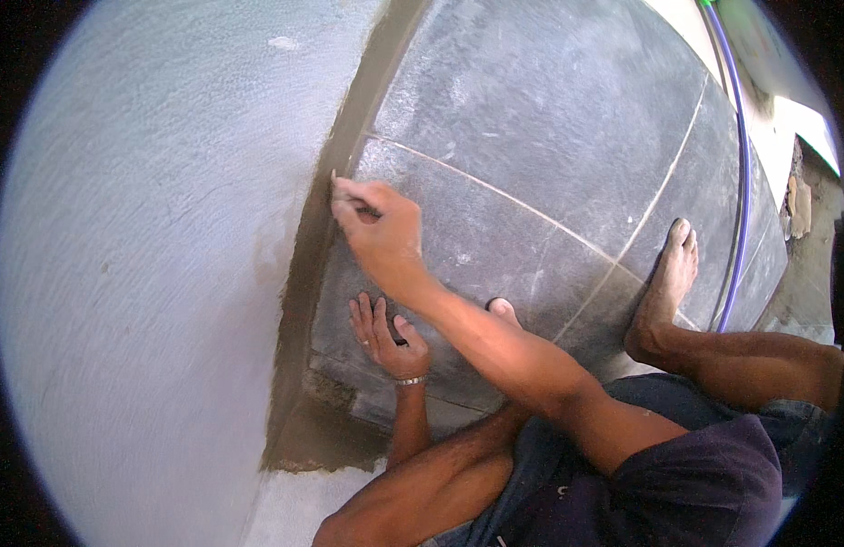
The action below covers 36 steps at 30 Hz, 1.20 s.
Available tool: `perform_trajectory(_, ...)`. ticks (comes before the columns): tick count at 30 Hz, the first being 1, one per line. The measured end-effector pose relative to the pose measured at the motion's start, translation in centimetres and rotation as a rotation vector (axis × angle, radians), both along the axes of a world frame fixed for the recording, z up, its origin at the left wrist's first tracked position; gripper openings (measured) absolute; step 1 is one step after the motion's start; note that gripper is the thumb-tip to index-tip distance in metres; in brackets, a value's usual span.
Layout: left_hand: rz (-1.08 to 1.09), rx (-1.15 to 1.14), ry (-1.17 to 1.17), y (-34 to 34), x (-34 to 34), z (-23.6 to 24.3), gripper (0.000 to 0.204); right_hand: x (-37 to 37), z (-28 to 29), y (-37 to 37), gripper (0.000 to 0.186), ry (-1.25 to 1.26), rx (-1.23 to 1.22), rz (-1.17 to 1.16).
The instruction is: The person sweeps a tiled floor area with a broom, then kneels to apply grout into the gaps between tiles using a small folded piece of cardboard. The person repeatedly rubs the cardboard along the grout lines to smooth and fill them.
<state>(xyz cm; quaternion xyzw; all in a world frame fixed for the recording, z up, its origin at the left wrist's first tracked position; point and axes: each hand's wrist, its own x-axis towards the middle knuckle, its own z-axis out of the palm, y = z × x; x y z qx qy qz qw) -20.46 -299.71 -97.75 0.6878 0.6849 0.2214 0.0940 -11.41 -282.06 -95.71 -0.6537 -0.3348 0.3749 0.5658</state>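
My right hand [382, 233] reaches across to the strip of grey-brown mortar [305, 260] between the pale wall and the floor tiles. Its thumb and fingers are pinched together over the strip. A small pale tip sticks up at the fingertips, too small to tell whether it is a finger or a held piece. Nearer to me, my left hand [391, 343] rests on the dark grey tile [476, 242] with its fingers apart. A metal bracelet [409, 381] circles the left wrist.
The pale rough wall [157, 237] fills the left side. Light joint lines divide the tiles. A purple hose [743, 173] runs along the right. My bare foot [668, 278] stands on the tiles. Below the near tile edge lies a wet-looking mortar patch [326, 438].
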Motion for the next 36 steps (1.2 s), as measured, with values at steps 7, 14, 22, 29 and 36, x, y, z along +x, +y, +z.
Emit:
perform_trajectory(7, -0.01, 0.006, 0.034, -0.2, -0.2, -0.2, 0.035, 1.4, -1.8, 3.5, 0.017, 0.379, -0.14, -0.174)
perform_trajectory(14, -0.058, 0.011, 0.059, -0.5, -0.7, -0.7, 0.035, -1.8, 0.6, 4.9, 0.019, 0.417, -0.346, -0.198)
perform_trajectory(22, -0.025, 0.003, 0.104, -0.2, -0.2, -0.3, 0.038, 1.2, 1.5, 7.3, 0.022, 0.041, -0.09, -0.347)
perform_trajectory(29, -0.005, 0.004, 0.068, 0.0, 0.3, -0.3, 0.037, 0.7, 0.5, 6.5, 0.015, 0.004, -0.062, -0.327)
perform_trajectory(36, -0.008, 0.021, 0.078, 0.0, 0.2, -0.5, 0.039, 0.7, -0.1, 7.4, 0.01, 0.246, -0.138, -0.318)
